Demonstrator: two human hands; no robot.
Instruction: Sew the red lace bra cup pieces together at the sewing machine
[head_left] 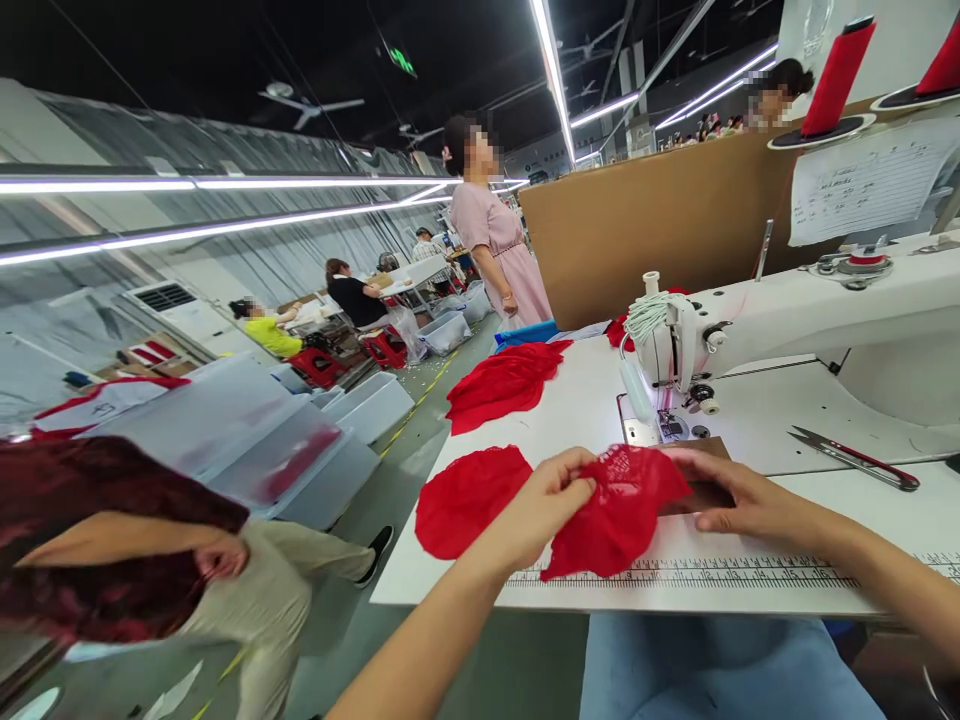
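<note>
the red lace piece [619, 525] is between left hand [559, 492] and right hand [727, 492], over the counter [536, 432], on the near side of the sewing machine [787, 320]. left hand, nearer, pinches its upper left edge; right thumb and fingers are spread, fingertips at the right edge. lace edge faces the machine; long axis, judged, lower left to upper right.

Both forearms [446, 625] extend forward, left grip [551, 497] pinched, right grip [741, 502] loosely parted.
</note>
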